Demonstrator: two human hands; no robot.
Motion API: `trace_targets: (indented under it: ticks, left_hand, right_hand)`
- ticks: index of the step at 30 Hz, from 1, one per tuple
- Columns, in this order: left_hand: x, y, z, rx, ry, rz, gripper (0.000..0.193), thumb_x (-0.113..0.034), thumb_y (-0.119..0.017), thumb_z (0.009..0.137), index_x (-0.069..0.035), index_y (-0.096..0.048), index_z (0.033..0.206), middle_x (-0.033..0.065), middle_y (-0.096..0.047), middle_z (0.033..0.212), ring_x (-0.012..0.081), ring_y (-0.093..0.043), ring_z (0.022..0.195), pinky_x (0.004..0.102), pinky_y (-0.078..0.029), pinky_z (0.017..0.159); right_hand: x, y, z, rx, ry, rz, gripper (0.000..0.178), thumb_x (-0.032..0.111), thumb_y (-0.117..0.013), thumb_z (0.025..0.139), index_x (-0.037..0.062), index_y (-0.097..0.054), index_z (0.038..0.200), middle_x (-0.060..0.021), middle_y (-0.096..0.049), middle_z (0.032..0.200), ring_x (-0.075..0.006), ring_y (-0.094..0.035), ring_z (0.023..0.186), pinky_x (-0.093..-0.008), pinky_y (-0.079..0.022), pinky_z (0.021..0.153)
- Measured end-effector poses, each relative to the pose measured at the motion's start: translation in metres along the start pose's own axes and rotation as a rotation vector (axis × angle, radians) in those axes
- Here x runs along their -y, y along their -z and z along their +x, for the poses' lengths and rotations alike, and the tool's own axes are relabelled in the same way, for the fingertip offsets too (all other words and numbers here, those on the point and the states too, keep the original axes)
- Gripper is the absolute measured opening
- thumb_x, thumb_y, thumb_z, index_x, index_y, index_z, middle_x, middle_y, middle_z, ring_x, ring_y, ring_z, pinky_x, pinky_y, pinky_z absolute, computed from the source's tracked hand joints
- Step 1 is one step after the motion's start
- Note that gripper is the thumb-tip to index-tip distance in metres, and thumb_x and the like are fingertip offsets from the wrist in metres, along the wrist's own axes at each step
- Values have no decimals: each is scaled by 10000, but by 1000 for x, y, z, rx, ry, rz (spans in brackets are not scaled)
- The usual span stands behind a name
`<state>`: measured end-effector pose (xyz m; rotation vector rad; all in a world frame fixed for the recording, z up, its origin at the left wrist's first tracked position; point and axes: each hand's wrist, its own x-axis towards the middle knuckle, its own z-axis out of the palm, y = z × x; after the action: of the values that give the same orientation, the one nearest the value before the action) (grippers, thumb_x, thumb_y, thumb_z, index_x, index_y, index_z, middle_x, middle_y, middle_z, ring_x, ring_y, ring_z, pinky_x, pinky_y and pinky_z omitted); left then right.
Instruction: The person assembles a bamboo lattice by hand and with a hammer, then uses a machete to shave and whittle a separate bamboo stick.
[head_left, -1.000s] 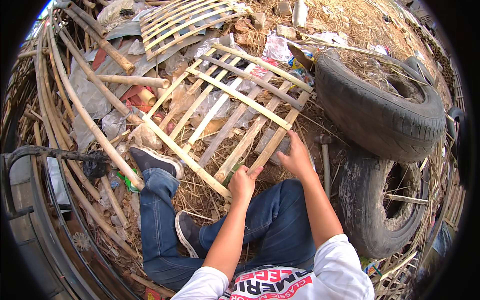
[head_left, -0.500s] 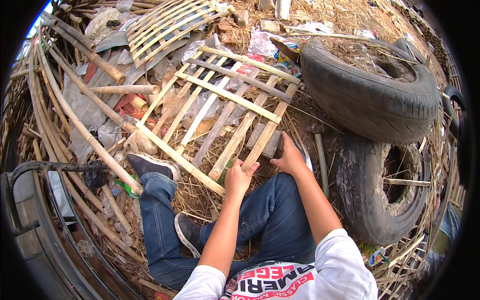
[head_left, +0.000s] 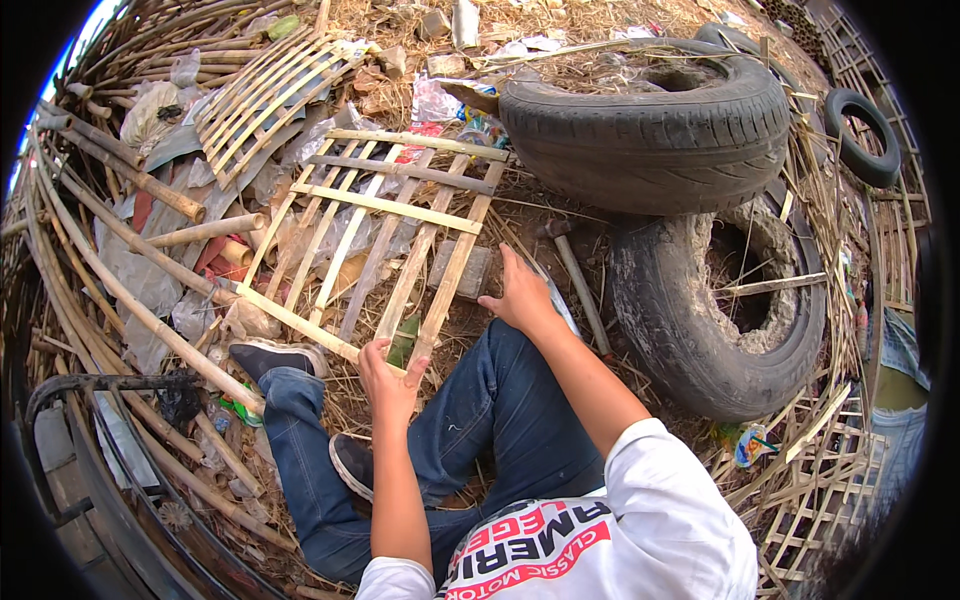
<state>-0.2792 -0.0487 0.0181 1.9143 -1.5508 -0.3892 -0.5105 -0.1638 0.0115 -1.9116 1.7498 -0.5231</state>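
Note:
A bamboo slat panel (head_left: 390, 207), made of crossed pale and greyish strips, lies tilted on the litter in front of my legs. My left hand (head_left: 391, 385) is closed at its near right corner, thumb by the end of the outermost slat and fingers at the near rail. Held apart from the panel, my right hand (head_left: 522, 292) is open, with thumb and fingers spread above my knee. Just beyond it a grey block (head_left: 468, 271) sits under the panel's right side. A hammer (head_left: 582, 290) lies to the right of that hand, and a shiny blade-like strip (head_left: 562, 304) shows partly behind its wrist.
Two worn tyres, one lying flat (head_left: 650, 140) and one leaning (head_left: 660, 330), stand at the right. Another slatted panel (head_left: 270, 95) rests on rubbish at the far left. Bamboo poles (head_left: 140, 290) curve along the left, beside a black metal frame (head_left: 75, 440).
My view has swung right, so the scene sits further left. My left hand has shifted from the slat toward the panel's near corner. My right hand stays open beside it.

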Motion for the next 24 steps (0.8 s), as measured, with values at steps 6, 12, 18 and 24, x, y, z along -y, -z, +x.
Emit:
trace_targets:
  ticks: [6,12,18,24]
  left_hand:
    - [95,91,-61,-213,160,76,605,-469,-670,831,2,-463,1149,199,-464,1107,384,-457,1077,447,-338,970]
    - [202,163,-118,-395,293,358,525,-431,-625,882,34,-480,1078,213,-511,1084,399,-472,1036,470,-374,917]
    - [260,169,-136,-98,801,242,725,-609,-554,848,34,-461,1170,236,-535,1094,352,-531,1024,434,-424,890]
    - [236,166,-93,-72,959,645,831,-708,-485,827,23,-462,1223,243,-541,1162,367,-541,1066,474,-433,888]
  right_hand:
    - [-25,92,-136,-186,105,146,670,207,-748,727,47,-431,1295,-185,-508,1254,-365,-521,1139,-434,-425,964]
    - [-96,220,-200,-516,-49,-121,547,129,-727,714,33,-501,1203,-181,-552,1164,-376,-550,1062,-417,-458,891]
    - [-182,302,-210,-739,-285,-180,520,184,-719,744,29,-512,1196,-178,-559,1165,-350,-560,1068,-410,-459,902]
    - [-291,358,-182,-878,-389,-137,458,201,-732,731,17,-555,1111,-191,-598,1094,-339,-584,1028,-404,-471,878]
